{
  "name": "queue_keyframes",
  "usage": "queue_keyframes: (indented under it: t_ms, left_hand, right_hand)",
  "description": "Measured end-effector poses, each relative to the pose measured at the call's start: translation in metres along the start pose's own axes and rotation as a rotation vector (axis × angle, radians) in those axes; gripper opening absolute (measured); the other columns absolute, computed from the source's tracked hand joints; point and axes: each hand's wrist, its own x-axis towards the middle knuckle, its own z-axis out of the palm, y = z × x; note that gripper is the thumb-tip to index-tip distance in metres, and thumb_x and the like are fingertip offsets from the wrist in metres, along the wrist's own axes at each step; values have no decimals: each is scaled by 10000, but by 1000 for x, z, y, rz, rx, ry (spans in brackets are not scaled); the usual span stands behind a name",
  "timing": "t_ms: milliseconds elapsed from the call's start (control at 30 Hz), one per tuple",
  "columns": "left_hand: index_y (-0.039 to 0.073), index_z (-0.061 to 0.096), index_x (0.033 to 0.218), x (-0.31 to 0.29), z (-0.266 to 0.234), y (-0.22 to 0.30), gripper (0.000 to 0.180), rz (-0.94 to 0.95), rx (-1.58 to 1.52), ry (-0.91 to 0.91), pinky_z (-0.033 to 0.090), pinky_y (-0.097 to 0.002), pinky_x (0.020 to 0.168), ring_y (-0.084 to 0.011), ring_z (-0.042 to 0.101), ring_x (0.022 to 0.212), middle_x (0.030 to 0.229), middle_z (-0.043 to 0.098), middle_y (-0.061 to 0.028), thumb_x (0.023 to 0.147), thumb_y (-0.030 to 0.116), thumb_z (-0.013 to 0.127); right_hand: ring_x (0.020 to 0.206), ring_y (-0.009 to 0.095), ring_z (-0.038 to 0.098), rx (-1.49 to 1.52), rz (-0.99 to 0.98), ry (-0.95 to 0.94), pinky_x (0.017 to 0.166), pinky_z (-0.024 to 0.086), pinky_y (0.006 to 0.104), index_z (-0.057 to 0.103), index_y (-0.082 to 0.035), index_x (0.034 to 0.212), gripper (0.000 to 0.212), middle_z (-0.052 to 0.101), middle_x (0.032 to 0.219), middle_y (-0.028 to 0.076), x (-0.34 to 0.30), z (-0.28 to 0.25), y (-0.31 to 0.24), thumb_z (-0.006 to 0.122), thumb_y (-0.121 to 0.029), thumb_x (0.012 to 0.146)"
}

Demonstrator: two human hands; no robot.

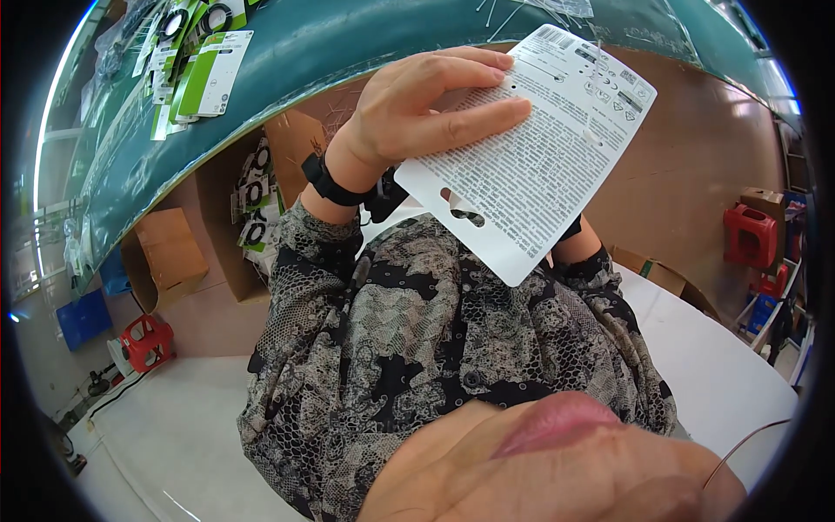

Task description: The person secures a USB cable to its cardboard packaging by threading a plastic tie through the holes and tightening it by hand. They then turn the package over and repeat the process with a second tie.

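Observation:
A white printed packaging card [522,165] is held up at a slant in front of my chest, its text side facing me. It has a hanger cutout near its lower corner and several small holes. Across its upper left edge lies my left hand [435,104], the thumb on the printed face and the other fingers along the edge, closed on the card. A thin clear strand [595,104] shows over the card's right part. Behind the card is my right hand; only its wrist [578,246] comes out below, and its fingers are hidden.
Green-and-white packaged cards [213,74] with black rings are piled on the green bench [322,52] at far left. Thin white strips [513,16] lie at its far edge. Underneath, an open cardboard box [228,235] holds more cards. Red plastic stools [750,235] stand on both sides.

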Motion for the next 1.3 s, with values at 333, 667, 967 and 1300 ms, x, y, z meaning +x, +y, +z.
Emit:
queue_keyframes:
  t_ms: [333, 667, 967, 1300]
  left_hand:
    - [25, 692, 1023, 1, -3, 2, 351, 72, 21, -70, 570, -351, 825, -317, 665, 974, 1018, 625, -129, 692, 110, 772]
    - [12, 676, 1031, -7, 6, -1, 352, 56, 19, -19, 575, -366, 802, -316, 680, 944, 1008, 659, -146, 730, 176, 755]
    - [-41, 654, 1037, -9, 3, -1, 355, 38, 7, -34, 571, -384, 813, -330, 679, 937, 1006, 668, -173, 768, 175, 737]
    - [47, 702, 1027, -13, 12, 7, 361, -72, -51, 108, 587, -323, 785, -262, 683, 940, 1008, 668, -118, 687, 160, 746]
  right_hand:
    - [1055, 314, 595, -20, -6, 3, 936, 442, 415, 648, -37, 1061, 320, 649, 1085, 129, -22, 7, 5, 713, -138, 765]
    - [1083, 332, 589, -53, -13, -2, 951, 439, 426, 638, -30, 1105, 377, 642, 1116, 140, -42, 13, 9, 724, -173, 767]
    - [1055, 314, 602, 89, 77, -90, 952, 429, 437, 658, -31, 1021, 298, 645, 1109, 126, 19, -16, -14, 708, -101, 736]
    - [1020, 308, 615, 186, -9, -94, 937, 440, 440, 661, -23, 973, 250, 651, 1079, 124, 37, -25, -27, 692, -57, 727]
